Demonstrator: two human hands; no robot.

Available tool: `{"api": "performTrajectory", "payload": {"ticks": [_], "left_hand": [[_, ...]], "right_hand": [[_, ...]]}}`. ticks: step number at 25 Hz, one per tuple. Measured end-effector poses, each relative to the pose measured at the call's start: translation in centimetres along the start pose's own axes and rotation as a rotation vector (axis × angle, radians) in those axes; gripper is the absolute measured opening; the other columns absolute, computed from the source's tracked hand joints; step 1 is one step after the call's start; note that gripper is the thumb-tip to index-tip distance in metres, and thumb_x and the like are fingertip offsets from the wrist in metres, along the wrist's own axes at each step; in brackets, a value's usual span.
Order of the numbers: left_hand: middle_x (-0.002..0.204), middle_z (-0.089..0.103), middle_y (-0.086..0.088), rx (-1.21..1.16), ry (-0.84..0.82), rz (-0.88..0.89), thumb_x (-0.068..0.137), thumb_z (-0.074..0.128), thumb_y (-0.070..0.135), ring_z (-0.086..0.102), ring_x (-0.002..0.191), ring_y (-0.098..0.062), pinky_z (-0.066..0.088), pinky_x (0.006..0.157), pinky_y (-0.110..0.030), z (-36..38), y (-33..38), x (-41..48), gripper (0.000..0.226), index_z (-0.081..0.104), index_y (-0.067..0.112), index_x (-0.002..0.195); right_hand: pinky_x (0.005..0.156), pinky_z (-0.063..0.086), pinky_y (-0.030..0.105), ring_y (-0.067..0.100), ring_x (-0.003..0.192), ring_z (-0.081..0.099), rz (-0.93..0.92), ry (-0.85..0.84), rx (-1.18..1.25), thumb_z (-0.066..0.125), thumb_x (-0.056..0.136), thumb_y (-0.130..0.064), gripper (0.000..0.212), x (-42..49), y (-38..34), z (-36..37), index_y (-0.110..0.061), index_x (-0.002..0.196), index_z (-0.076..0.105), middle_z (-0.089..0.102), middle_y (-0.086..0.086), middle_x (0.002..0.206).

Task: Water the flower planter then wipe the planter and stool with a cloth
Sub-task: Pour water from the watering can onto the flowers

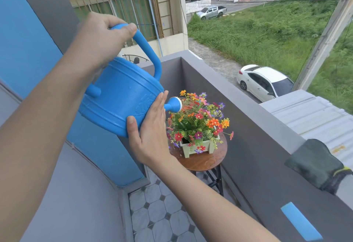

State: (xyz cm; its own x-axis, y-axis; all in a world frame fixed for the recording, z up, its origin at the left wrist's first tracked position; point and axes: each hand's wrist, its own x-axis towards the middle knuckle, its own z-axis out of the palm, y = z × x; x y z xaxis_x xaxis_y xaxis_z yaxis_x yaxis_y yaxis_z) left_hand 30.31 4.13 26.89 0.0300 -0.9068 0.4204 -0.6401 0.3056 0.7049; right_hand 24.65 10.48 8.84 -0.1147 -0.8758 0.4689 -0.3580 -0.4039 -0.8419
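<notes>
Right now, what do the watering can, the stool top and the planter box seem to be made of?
Watering can: likely plastic, smooth blue with moulded ridges.
Stool top: wood or wood-look laminate, brown grain, wet sheen.
Planter box: probably plastic, pale matte with moulded legs; uncertain.

Upper-floor balcony of a home.
Walled by a grey concrete parapet, floored with pale octagonal tiles, overlooking a parked white sedan and barred neighbouring windows.

Glossy blue plastic watering can, wet wooden stool top (metal legs), dark cloth.
</notes>
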Motion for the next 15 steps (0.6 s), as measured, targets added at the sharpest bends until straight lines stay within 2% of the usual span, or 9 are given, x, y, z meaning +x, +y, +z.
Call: {"api": "performTrajectory", "payload": {"ticks": [4,7,11,13,15], "left_hand": [[0.058,0.038,0.000,-0.001,0.050,-0.010,0.085,0.058,0.045,0.028,0.044,-0.014,0.023,0.046,-0.022,0.0,0.3,0.7,0.027,0.068,0.022,0.098],[0.058,0.040,0.002,0.029,0.035,-0.010,0.087,0.058,0.042,0.030,0.046,-0.012,0.024,0.047,-0.022,0.4,0.5,0.6,0.025,0.067,0.022,0.100],[0.058,0.037,-0.001,0.044,-0.080,-0.030,0.086,0.060,0.043,0.029,0.047,-0.014,0.023,0.048,-0.022,0.8,0.6,0.2,0.025,0.069,0.022,0.096],[0.062,0.037,-0.003,0.019,-0.142,-0.055,0.084,0.061,0.045,0.027,0.046,-0.015,0.022,0.047,-0.021,0.9,0.8,0.2,0.027,0.070,0.024,0.097],[0.061,0.037,-0.003,-0.004,-0.163,-0.055,0.085,0.060,0.045,0.025,0.044,-0.014,0.021,0.042,-0.017,1.1,1.2,0.2,0.027,0.070,0.024,0.099]], "right_hand": [[0.117,-0.011,0.027,0.006,0.136,-0.031,-0.004,-0.050,-0.045,0.021,0.088,-0.063,0.090,1.9,0.4,-0.4,-0.002,0.145,-0.013,-0.017,0.019,0.156],[0.115,-0.014,0.024,0.008,0.138,-0.029,0.000,-0.077,-0.055,0.018,0.086,-0.065,0.092,1.6,0.5,-0.3,-0.002,0.145,-0.013,-0.017,0.019,0.156],[0.112,-0.018,0.020,0.006,0.135,-0.037,0.022,-0.014,-0.029,0.013,0.084,-0.064,0.092,-0.6,0.0,0.1,0.000,0.141,-0.020,-0.025,0.019,0.152],[0.113,-0.018,0.021,0.013,0.139,-0.033,0.045,0.037,0.001,0.011,0.086,-0.064,0.090,-1.5,-0.6,0.2,-0.001,0.138,-0.026,-0.030,0.016,0.149],[0.115,-0.016,0.025,0.019,0.142,-0.028,0.038,0.090,0.021,0.012,0.088,-0.063,0.085,-1.5,-0.6,0.0,-0.007,0.142,-0.022,-0.031,0.015,0.149]]}}
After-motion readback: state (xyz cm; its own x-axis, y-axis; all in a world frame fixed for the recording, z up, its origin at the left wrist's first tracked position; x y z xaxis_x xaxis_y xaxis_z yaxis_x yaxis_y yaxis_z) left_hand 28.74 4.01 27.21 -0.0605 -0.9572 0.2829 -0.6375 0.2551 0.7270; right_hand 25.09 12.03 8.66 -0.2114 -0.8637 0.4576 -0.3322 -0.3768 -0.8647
